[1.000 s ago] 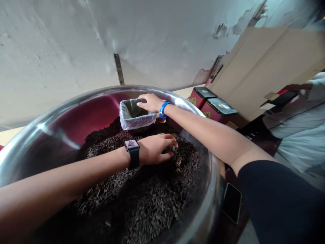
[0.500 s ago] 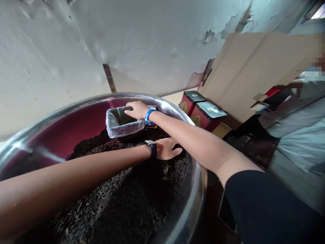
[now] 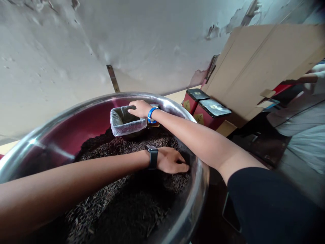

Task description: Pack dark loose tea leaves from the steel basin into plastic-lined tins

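Note:
A large round metal-rimmed tub [image 3: 53, 130] holds a heap of dark dried leaves [image 3: 114, 145], which look like loose tea. My right hand [image 3: 140, 109], with a blue wristband, grips the right rim of a small rectangular container lined with clear plastic [image 3: 128, 128], thumb inside. The container stands at the tub's far side, and little of its inside shows. Below the right forearm, my left hand [image 3: 172, 160], wearing a black watch, presses into the leaves by the tub's right wall. Its fingers are curled into them; the fingertips are partly hidden.
Two red tins with metallic lids [image 3: 214, 107] stand just beyond the tub's right rim. Behind them leans a large cardboard sheet [image 3: 266, 64]. A peeling wall [image 3: 152, 44] rises at the back. At the far right another person's clothed body [image 3: 304, 118] is partly visible.
My left hand has moved down and slightly right, its fingers curling into the leaves. My right hand stays on the container's rim. The whole view has shifted a little.

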Demonstrator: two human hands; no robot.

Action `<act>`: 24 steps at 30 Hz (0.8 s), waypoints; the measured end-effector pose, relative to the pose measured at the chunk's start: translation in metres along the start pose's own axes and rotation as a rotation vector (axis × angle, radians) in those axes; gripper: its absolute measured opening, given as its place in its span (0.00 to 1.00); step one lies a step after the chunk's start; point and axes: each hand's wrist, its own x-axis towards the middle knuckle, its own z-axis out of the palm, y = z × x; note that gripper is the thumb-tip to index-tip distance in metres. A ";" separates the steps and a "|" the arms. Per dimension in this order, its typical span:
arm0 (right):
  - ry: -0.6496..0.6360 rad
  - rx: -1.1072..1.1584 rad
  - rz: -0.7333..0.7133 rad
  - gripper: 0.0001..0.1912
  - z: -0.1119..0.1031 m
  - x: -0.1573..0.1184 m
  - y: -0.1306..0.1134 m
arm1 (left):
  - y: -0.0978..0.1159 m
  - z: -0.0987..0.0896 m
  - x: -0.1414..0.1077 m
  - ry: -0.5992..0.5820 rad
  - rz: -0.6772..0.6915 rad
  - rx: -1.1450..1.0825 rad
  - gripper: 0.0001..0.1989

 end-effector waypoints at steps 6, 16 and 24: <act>-0.016 0.010 0.015 0.13 -0.001 -0.001 -0.001 | 0.015 -0.002 -0.033 0.022 0.118 0.082 0.16; -0.041 0.007 -0.011 0.13 -0.004 -0.001 -0.004 | 0.013 0.010 -0.077 0.161 0.064 0.280 0.21; -0.001 0.009 -0.048 0.14 0.000 0.001 -0.005 | 0.002 0.013 -0.084 0.286 0.024 0.360 0.16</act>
